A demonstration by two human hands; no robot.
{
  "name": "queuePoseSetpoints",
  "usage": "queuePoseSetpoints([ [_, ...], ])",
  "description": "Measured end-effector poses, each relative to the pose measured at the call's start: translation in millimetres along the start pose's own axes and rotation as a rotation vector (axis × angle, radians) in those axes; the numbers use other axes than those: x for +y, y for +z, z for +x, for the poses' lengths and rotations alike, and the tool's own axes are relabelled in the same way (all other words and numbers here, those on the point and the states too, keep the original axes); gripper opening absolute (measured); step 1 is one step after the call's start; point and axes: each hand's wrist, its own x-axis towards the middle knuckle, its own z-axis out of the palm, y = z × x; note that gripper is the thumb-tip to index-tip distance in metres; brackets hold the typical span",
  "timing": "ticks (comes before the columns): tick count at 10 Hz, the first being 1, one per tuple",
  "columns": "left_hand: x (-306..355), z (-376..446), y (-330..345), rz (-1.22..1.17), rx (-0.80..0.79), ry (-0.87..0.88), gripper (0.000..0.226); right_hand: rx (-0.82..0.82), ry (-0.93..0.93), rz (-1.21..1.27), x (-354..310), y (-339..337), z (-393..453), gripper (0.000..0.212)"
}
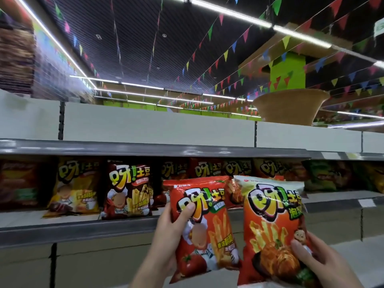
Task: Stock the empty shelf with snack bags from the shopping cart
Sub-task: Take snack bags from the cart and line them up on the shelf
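My left hand (168, 233) grips a red tomato-flavour snack bag (207, 229) by its left edge, thumb on the front. My right hand (320, 260) holds an orange snack bag with a white top (272, 225) at its lower right corner. Both bags are upright, side by side, in front of the middle shelf (79, 228). That shelf carries a yellow bag (72, 190), a dark red bag (128, 192) and several more bags behind. The shopping cart is out of view.
The top shelf (145, 149) above shows only its white back panel (158, 125). A lower shelf level (336, 204) runs to the right, with green bags (320, 177) beyond. Coloured pennants and strip lights hang from the dark ceiling.
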Motion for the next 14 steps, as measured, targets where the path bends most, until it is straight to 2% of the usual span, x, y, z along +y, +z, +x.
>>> queuePoseSetpoints([
  [1, -4.3, 6.6, 10.7, 0.008, 0.015, 0.014, 0.024, 0.002, -0.001, 0.074, 0.6, -4.2, 15.3, 0.09],
  [2, -8.8, 12.8, 22.5, 0.006, 0.041, 0.014, 0.026, -0.02, -0.049, 0.087, 7.1, -12.8, 33.4, 0.109],
  [3, -18.8, 19.2, 36.1, 0.006, 0.09, 0.043, 0.033, -0.054, -0.044, 0.182, 6.2, -26.0, 50.8, 0.072],
  [4, -31.4, 22.9, 50.8, -0.006, 0.128, 0.045, 0.038, -0.12, -0.063, 0.15, 9.5, -43.0, 74.2, 0.072],
  [5, -44.4, 27.1, 63.7, 0.001, 0.165, 0.052, 0.042, -0.13, -0.015, 0.178, 10.0, -60.9, 88.7, 0.044],
  [6, -58.8, 26.9, 77.4, 0.018, 0.206, 0.05, 0.046, -0.181, -0.003, 0.184, 18.6, -73.5, 101.2, 0.093],
  [7, -72.6, 20.5, 87.6, 0.024, 0.248, 0.033, 0.049, -0.209, 0.049, 0.207, 21.1, -84.4, 110.6, 0.082],
  [8, -81.7, 13.7, 90.8, 0.041, 0.307, 0.031, 0.064, -0.269, 0.042, 0.188, 25.5, -91.3, 117.0, 0.109],
  [9, -84.2, 10.3, 83.6, 0.064, 0.363, 0.017, 0.079, -0.186, 0.022, 0.204, 33.9, -92.7, 119.7, 0.107],
  [10, -80.5, 11.0, 70.7, 0.102, 0.423, 0.024, 0.078, -0.135, 0.04, 0.294, 35.9, -96.0, 120.8, 0.071],
  [11, -74.5, 11.9, 59.4, 0.104, 0.434, 0.019, 0.089, -0.107, 0.102, 0.292, 33.4, -100.5, 126.1, 0.053],
  [12, -65.7, 14.5, 46.0, 0.058, 0.464, 0.05, 0.06, -0.093, 0.115, 0.238, 29.8, -97.8, 133.0, 0.065],
  [13, -50.0, 20.1, 32.5, 0.004, 0.516, 0.048, 0.041, -0.028, 0.094, 0.162, 38.7, -94.8, 137.3, 0.112],
  [14, -33.6, 34.2, 23.7, -0.024, 0.558, 0.071, 0.045, -0.038, 0.057, 0.178, 50.1, -95.9, 144.9, 0.119],
])
